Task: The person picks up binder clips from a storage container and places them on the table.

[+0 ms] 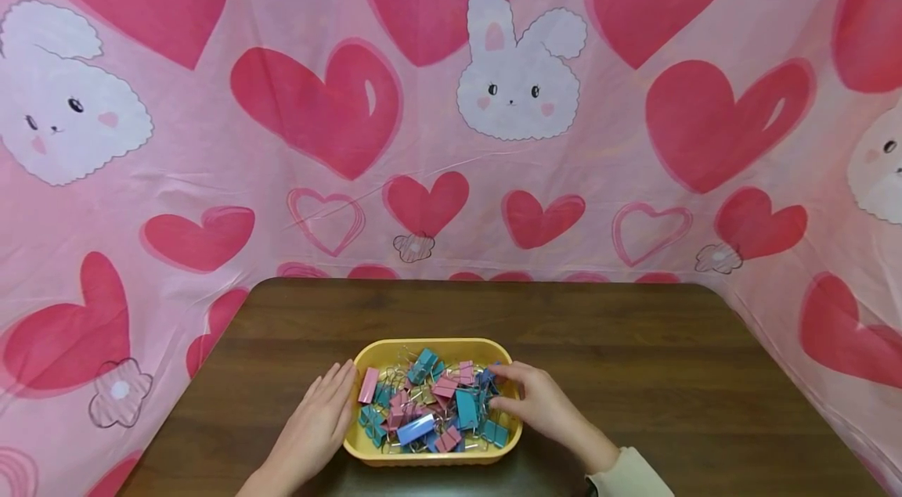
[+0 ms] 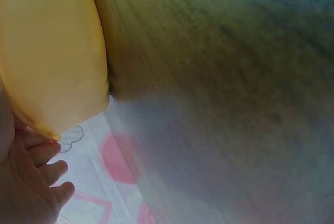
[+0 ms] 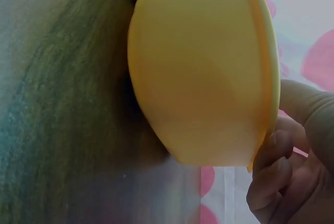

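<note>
A yellow plastic basket (image 1: 433, 459) holds a heap of binder clips in pink, teal and blue, with silvery wire handles. My left hand (image 1: 320, 415) rests against the basket's left side, its fingers straight along the rim. In the left wrist view, that hand (image 2: 36, 177) shows beside the basket's pale outer wall (image 2: 55, 51). Over the right rim reaches my right hand (image 1: 539, 403), thumb and forefinger apart beside a dark blue binder clip (image 1: 488, 378). Its other fingers (image 3: 274, 179) bend outside the rim in the right wrist view. The fingertips inside the basket are hidden there.
The basket stands near the front edge of a dark wooden table (image 1: 620, 348). Behind and beside the table hangs a pink cloth (image 1: 437, 145) printed with hearts and white rabbits.
</note>
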`<act>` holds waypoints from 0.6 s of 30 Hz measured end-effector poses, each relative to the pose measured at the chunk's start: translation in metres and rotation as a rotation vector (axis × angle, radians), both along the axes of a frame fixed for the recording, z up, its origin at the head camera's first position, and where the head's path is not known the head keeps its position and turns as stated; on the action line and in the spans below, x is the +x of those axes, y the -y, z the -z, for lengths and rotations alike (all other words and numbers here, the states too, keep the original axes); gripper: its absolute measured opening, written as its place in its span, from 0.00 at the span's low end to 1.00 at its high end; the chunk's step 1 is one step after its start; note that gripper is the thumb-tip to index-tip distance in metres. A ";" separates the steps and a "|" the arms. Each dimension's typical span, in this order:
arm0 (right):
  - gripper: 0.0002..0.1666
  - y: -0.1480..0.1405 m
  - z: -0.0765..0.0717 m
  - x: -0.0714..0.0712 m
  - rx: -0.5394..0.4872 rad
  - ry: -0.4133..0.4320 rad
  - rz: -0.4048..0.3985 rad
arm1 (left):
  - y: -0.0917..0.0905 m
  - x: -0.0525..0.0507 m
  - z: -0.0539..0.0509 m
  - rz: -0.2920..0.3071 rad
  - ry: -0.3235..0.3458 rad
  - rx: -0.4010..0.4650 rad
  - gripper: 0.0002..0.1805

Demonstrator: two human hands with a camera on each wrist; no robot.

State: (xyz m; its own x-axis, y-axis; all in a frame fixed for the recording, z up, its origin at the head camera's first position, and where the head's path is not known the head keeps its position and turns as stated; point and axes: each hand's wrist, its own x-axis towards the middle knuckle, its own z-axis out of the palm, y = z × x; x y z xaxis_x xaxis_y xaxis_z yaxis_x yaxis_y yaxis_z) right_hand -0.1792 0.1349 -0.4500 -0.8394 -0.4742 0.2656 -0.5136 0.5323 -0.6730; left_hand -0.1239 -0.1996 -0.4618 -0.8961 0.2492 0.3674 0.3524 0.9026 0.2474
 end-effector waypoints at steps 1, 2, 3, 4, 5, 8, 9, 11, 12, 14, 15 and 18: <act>0.23 0.000 0.000 0.000 0.001 -0.009 0.004 | 0.000 0.000 -0.001 0.000 0.003 0.001 0.25; 0.22 0.001 0.000 0.001 0.002 -0.015 0.009 | 0.000 0.000 -0.001 -0.001 0.007 0.002 0.25; 0.21 0.001 0.001 0.001 0.002 -0.018 0.013 | 0.000 0.000 -0.001 -0.003 0.013 0.001 0.25; 0.20 0.001 0.001 0.001 0.003 -0.018 0.018 | 0.000 0.000 -0.001 -0.007 0.022 0.001 0.25; 0.20 0.001 0.001 0.001 0.002 -0.014 0.023 | 0.000 0.000 -0.001 -0.010 0.030 0.001 0.25; 0.19 0.002 0.002 0.002 -0.002 -0.014 0.026 | 0.000 0.000 -0.001 -0.018 0.048 -0.003 0.25; 0.19 0.003 0.002 0.001 -0.001 -0.015 0.026 | 0.000 0.000 -0.001 -0.019 0.051 -0.003 0.25; 0.21 0.004 0.003 0.001 0.010 -0.024 0.030 | 0.000 0.000 -0.001 -0.019 0.050 -0.002 0.25; 0.21 0.005 0.004 0.001 0.021 -0.028 0.035 | -0.001 -0.001 -0.001 -0.018 0.049 -0.001 0.25; 0.22 0.006 0.006 0.001 0.048 -0.032 0.051 | -0.001 0.000 -0.001 -0.017 0.045 0.000 0.25; 0.22 0.007 0.007 0.001 0.060 -0.029 0.061 | -0.001 0.000 -0.001 -0.015 0.043 -0.001 0.25; 0.22 0.009 0.009 0.001 0.086 -0.015 0.091 | -0.001 0.000 -0.001 -0.011 0.040 -0.003 0.25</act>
State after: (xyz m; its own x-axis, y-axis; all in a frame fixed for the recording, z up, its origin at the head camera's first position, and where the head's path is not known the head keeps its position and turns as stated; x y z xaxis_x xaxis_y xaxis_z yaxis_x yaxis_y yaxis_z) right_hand -0.1777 0.1262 -0.4587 -0.8762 -0.4182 0.2397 -0.4703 0.6326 -0.6154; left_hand -0.1236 -0.1990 -0.4606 -0.9129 0.2400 0.3303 0.3319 0.9073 0.2582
